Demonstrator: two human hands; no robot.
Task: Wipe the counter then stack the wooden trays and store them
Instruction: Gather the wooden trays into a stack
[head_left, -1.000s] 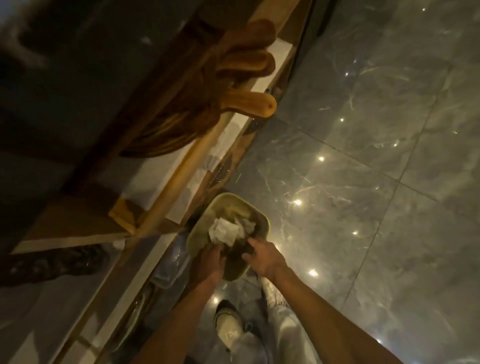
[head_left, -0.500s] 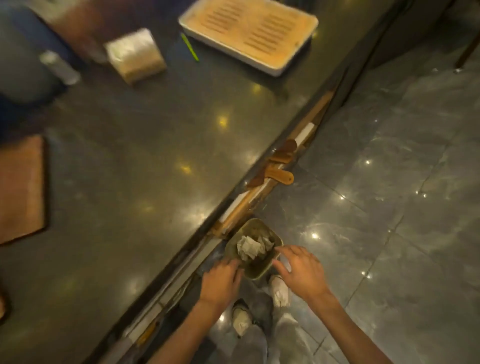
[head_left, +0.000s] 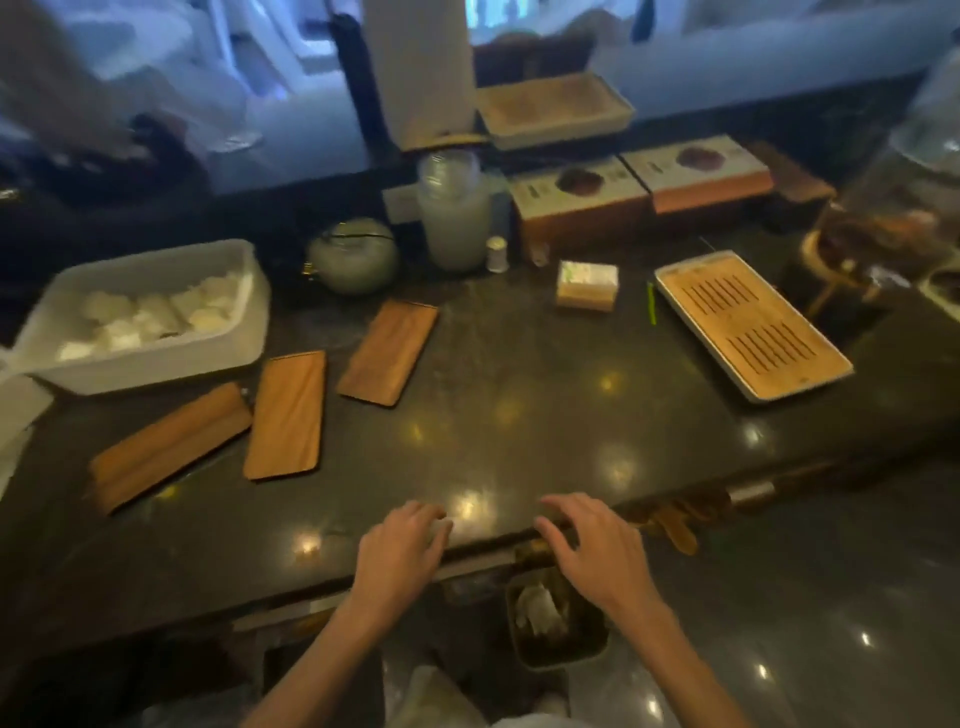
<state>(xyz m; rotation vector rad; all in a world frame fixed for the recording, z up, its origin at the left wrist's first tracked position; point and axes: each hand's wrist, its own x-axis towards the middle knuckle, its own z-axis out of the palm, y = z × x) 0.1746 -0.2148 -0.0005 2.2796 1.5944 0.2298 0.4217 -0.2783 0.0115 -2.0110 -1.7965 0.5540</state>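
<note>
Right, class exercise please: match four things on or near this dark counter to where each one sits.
1 white rectangular tub of rolled cloths
2 slatted bamboo tray with white rim
3 small bin of crumpled paper
4 round pale green teapot

A floor, below the counter edge
B counter, right
C counter, left
D counter's back, beside the frosted jar

Pairs: 1-C, 2-B, 3-A, 4-D

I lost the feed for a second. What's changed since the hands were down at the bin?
Both hands have left the bin and come up: the left hand and right hand are now open at the counter's near edge, holding nothing. The bin stays on the floor below with crumpled paper in it. The slatted tray and tissue box lie where they were.
</note>
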